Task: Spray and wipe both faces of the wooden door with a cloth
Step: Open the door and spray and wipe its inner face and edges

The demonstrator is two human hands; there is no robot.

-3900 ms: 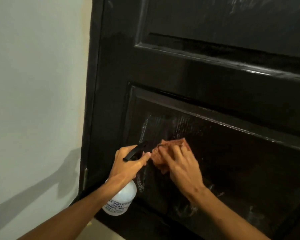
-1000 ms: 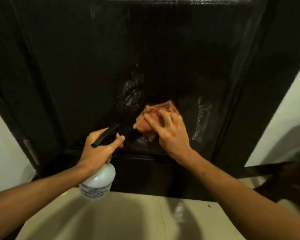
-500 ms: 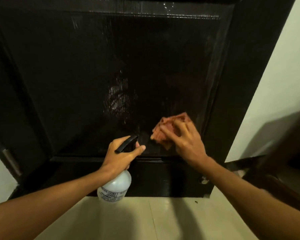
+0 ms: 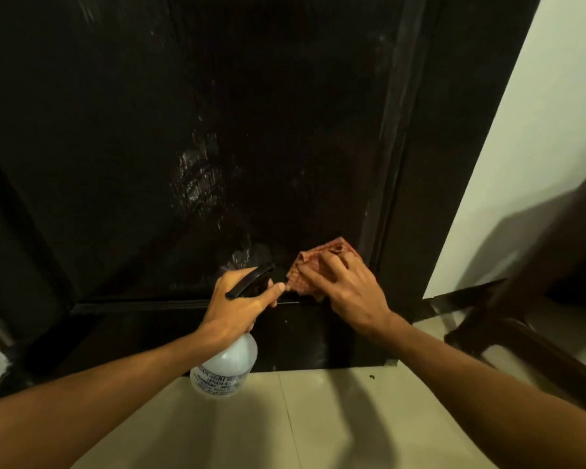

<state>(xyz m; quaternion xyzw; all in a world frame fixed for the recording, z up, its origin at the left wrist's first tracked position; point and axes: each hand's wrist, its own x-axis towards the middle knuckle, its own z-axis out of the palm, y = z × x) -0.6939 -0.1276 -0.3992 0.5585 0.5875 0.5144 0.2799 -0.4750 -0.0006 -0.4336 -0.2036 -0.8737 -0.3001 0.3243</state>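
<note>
a head-worn view looked down at the bottom panel of a dark wooden door (image 4: 217,130). the right hand (image 4: 349,289) pressed a bunched reddish cloth (image 4: 313,262) against the panel's lower right corner, just beside the raised moulding. its fingers (image 4: 332,265) were spread across the cloth and lightly bent, pressing rather than pinching. the left hand (image 4: 241,299) gripped the neck of a white spray bottle (image 4: 227,367), fingers curled round it under the black trigger head, thumb stretched toward the cloth and almost touching it. the bottle hung below that hand, in front of the door's bottom rail and above the pale tiled floor (image 4: 318,418). a wet, streaky patch (image 4: 197,177) shone on the panel up and left of the hands.

the step in hand seemed to be wiping the low corner of this face. to do it well, the cloth probably needed firm, even pressure, a pass along the groove where panel meets moulding, where liquid would likely pool, then overlapping strokes back toward the wet patch. turning the cloth to a drier side would likely limit smears. the door's other face could not be seen.
</note>
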